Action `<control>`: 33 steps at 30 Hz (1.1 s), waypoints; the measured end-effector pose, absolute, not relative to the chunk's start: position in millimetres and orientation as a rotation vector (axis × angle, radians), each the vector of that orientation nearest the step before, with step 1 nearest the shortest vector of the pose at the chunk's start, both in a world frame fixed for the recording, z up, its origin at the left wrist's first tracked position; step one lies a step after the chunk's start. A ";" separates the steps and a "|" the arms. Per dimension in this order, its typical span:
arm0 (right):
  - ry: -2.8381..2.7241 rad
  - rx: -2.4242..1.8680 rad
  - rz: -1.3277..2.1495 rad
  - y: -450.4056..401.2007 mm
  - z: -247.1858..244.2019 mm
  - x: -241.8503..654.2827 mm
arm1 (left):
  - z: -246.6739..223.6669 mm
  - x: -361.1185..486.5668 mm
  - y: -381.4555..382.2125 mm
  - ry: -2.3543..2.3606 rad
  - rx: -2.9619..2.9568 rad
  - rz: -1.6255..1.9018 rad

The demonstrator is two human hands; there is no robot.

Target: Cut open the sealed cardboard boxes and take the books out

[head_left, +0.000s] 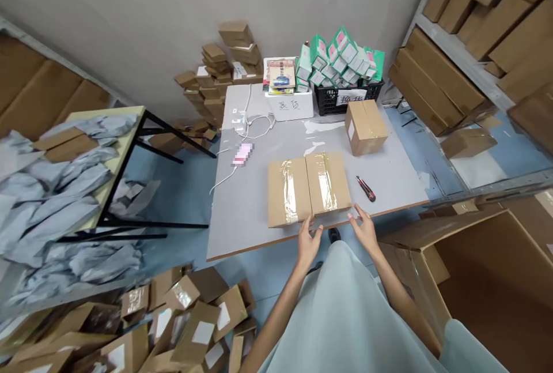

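Two taped cardboard boxes stand side by side near the front edge of the grey table, a left box [277, 194] and a right box [344, 183]. My left hand [308, 241] is at the front, where the two boxes meet, thumb and fingers apart; whether its fingertips touch the cardboard I cannot tell. By the front right corner of the right box, my right hand [363, 229] is open with nothing in it. A red and black utility knife [366, 188] lies just beyond that hand, to the right of the boxes.
On the table [242, 217] are a smaller carton [367, 128], a white bin [294, 106] of books, a black crate [327, 102] of green boxes, and a phone [242, 154] on a cable. A large open carton [415, 272] stands right; boxes [194, 327] cover the floor left.
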State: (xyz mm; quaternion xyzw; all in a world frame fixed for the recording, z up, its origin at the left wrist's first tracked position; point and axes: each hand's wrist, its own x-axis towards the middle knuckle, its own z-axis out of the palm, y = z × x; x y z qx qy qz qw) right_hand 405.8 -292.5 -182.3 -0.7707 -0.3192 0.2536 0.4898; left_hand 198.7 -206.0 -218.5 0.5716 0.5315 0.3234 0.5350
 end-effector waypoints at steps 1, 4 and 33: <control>-0.755 -1.858 0.576 -307.3 -178.5 399.2 | -216.6 196.2 -213.5 1.226 1.379 0.779; -0.638 -1.816 0.462 -363.9 -168.1 371.3 | -208.0 191.1 -242.3 1.095 1.458 0.758; 0.533 -1.494 -0.293 -1045.5 -169.3 308.0 | -183.8 360.0 -898.6 -0.211 1.722 -0.337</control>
